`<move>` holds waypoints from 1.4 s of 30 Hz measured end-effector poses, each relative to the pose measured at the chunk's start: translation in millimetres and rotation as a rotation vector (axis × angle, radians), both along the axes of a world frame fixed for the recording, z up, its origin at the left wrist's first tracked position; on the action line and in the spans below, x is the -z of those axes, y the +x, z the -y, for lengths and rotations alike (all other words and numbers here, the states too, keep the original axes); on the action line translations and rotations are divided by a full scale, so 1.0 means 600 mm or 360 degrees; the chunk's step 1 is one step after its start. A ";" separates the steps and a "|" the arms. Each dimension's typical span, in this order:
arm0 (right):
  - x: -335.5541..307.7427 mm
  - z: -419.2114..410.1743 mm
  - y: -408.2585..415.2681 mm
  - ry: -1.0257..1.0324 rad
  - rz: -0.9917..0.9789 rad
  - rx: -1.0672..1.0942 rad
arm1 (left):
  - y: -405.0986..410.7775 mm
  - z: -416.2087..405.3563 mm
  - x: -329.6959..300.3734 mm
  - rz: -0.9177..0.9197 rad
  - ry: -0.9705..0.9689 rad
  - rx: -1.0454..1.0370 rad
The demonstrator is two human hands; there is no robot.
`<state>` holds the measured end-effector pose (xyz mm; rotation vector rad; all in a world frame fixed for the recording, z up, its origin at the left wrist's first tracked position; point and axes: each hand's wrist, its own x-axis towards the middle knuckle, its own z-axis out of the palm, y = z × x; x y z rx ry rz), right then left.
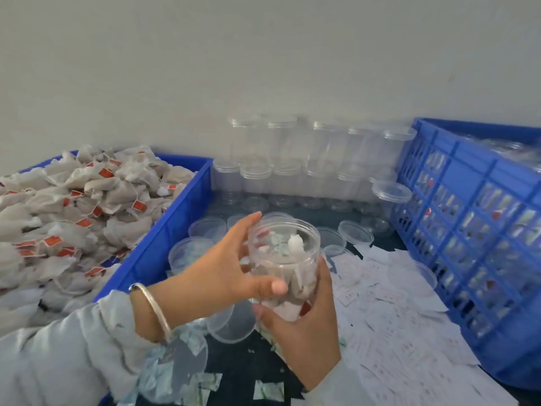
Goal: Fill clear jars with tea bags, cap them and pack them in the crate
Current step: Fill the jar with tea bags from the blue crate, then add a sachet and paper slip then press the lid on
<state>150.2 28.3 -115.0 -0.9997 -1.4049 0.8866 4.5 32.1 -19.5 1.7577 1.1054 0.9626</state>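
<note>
**op:** Fingers [265, 284] of my left hand [225, 268] were spread loose against the jar [285, 265], thumb across its front, not really clamping. Right hand [304, 332] gripped it from below, held above the bench [248, 364].

**reply:** capped yet?

**op:** Nope, mouth was open, tea bags [73, 206] already inside. Loose lids [355, 232] lay just behind it. Crate [468, 218] on my right had filled jars showing through its side; empty jars [292, 159] were stacked by the wall, so plenty left, I'd say.
</note>
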 end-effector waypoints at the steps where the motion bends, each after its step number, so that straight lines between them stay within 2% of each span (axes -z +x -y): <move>1: -0.006 -0.001 0.000 0.0017 -0.0012 -0.0065 | 0.002 -0.003 0.011 0.0055 -0.0015 0.0042; 3: -0.020 -0.003 0.014 0.0048 0.0111 -0.0314 | 0.002 -0.012 0.024 0.0162 -0.0018 -0.0024; 5: -0.028 -0.022 0.052 0.0002 0.0437 -0.0363 | -0.003 -0.022 0.028 0.0337 -0.0132 -0.0080; 7: -0.021 -0.059 0.103 -0.0134 0.0987 -0.0074 | -0.007 -0.032 0.034 0.0329 -0.0182 -0.0137; 9: -0.006 -0.094 0.146 -0.0371 0.1667 0.0268 | -0.006 -0.036 0.039 0.0276 -0.0213 -0.0194; 10: 0.003 -0.107 0.159 -0.0461 0.1874 0.0354 | -0.005 -0.036 0.042 0.0254 -0.0225 -0.0210; 12: 0.020 -0.121 0.172 -0.0574 0.2052 0.0374 | -0.002 -0.034 0.049 0.0174 -0.0230 -0.0228; 18: 0.030 -0.115 0.172 -0.0360 0.2123 0.0506 | 0.002 -0.023 0.053 -0.0002 -0.0224 -0.0211; 21: 0.006 -0.098 0.172 -0.0393 0.1901 0.0581 | 0.002 -0.024 0.053 -0.0018 -0.0221 -0.0156; 22: -0.010 -0.093 0.174 -0.0304 0.1748 0.0637 | 0.001 -0.024 0.054 -0.0028 -0.0224 -0.0140; 23: -0.029 -0.088 0.176 -0.0087 0.1539 0.0744 | 0.000 -0.025 0.054 -0.0052 -0.0221 -0.0126; 25: -0.083 -0.078 0.171 0.0617 0.1116 0.0966 | 0.003 -0.022 0.049 -0.0132 -0.0201 -0.0085; 26: -0.111 -0.071 0.162 0.0928 0.1022 0.1008 | 0.005 -0.020 0.046 -0.0167 -0.0201 -0.0065; 27: -0.135 -0.065 0.148 0.1142 0.1008 0.0931 | 0.008 -0.018 0.044 -0.0191 -0.0207 -0.0053; 29: -0.167 -0.053 0.111 0.1317 0.1064 0.0636 | 0.010 -0.014 0.043 -0.0235 -0.0206 -0.0067; 32: -0.178 -0.045 0.074 0.1132 0.1140 0.0336 | 0.010 -0.010 0.042 -0.0260 -0.0165 -0.0101; 36: -0.186 -0.046 0.082 0.0566 0.0887 0.0075 | 0.007 -0.012 0.040 -0.0304 -0.0113 -0.0111; 39: -0.187 -0.043 0.081 0.0626 0.1274 -0.0214 | 0.003 -0.015 0.042 -0.0265 -0.0096 -0.0131; 42: -0.191 -0.039 0.075 0.0455 0.1578 -0.0511 | 0.001 -0.014 0.043 -0.0273 -0.0034 -0.0124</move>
